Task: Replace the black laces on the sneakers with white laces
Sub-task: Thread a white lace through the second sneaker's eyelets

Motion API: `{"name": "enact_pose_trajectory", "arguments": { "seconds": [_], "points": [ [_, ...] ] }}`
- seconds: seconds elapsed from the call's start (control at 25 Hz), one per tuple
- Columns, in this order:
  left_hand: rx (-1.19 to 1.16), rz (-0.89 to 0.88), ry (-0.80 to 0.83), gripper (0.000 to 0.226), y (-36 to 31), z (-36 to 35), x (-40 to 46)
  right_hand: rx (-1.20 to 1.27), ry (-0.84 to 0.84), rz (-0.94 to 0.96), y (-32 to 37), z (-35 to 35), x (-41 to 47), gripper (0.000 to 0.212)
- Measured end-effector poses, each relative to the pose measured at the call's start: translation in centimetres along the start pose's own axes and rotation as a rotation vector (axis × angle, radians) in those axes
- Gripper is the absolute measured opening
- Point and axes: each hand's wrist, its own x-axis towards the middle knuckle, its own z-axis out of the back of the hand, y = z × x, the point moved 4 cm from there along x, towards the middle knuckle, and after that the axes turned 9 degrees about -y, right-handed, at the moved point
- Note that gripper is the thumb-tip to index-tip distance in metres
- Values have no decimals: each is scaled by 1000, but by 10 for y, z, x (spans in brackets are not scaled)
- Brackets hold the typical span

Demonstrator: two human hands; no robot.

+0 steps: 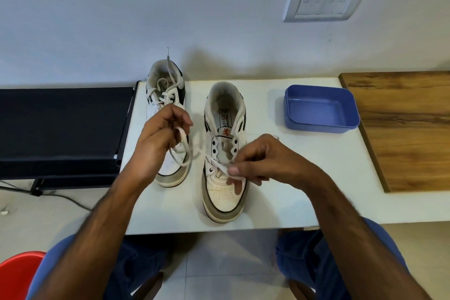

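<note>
Sneakers of smooth cream leather with grey rubber toe caps stand side by side on the white worktop (316, 178). The near sneaker (224, 168) has its flat woven white lace (219, 165) through the lowest eyelets only; the right hand (265, 161) pinches one end, the left hand (160, 139) grips the looped other end. The far sneaker (168, 105) is partly hidden behind the left hand. A glossy blue plastic tray (321, 109) sits to the right.

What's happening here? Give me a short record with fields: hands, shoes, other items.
left hand: left hand holds a loop of white lace
right hand: right hand pinches the lace over the near sneaker
near sneaker: only its lowest eyelets laced, upper ones empty
far sneaker: far sneaker already has white laces
other items: blue tray, wooden board, white table
</note>
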Motion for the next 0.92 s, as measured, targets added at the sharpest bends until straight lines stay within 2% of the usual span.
{"name": "enact_pose_trajectory", "arguments": {
  "seconds": [0.08, 0.24, 0.32, 0.52, 0.68, 0.8, 0.92],
  "points": [
    [-42, 99, -32, 43, 9, 0, 3, -54, 26, -62, -4, 2, -4, 24],
    [-127, 88, 33, 42, 10, -17, 1, -274, -283, -6, -16, 6, 10, 19],
    [-124, 60, 46, 38, 11, -23, 0, -267, -366, 48, -15, 7, 14, 11],
    [-226, 36, 27, 52, 12, -35, -5, -244, -455, 131, -5, -15, 15, 10],
    [-207, -34, 21, 63, 4, -43, -11, -277, -507, 225, 2, -31, 17, 16],
    [-196, -55, -38, 70, -1, -46, -14, -419, -519, 205, 1, -41, 18, 28],
    [-213, -68, -64, 67, -1, -45, -15, -441, -551, 180, -2, -42, 19, 29]
  ]
}}
